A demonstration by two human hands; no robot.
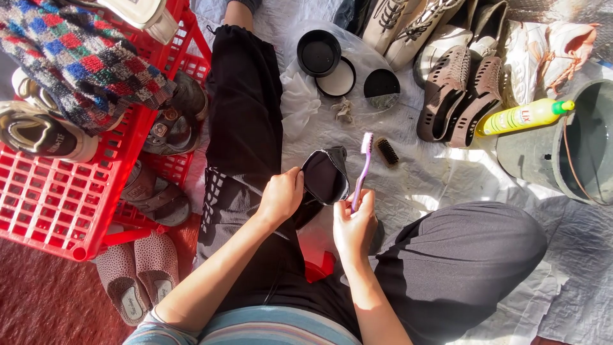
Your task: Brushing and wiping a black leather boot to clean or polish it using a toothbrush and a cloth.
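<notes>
Fingers of our left hand clamp the black shoe; our right hand pinches the purple toothbrush upright, bristles just right of the shoe's toe.

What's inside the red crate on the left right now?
In the red crate lie a white sneaker and dark sandals, with a checkered knitted cloth draped across them. Whatever sits beneath that cloth is covered.

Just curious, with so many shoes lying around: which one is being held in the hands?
The black shoe, gripped by the left hand beside the purple toothbrush in the right hand; all others rest on the floor or crate.
</notes>
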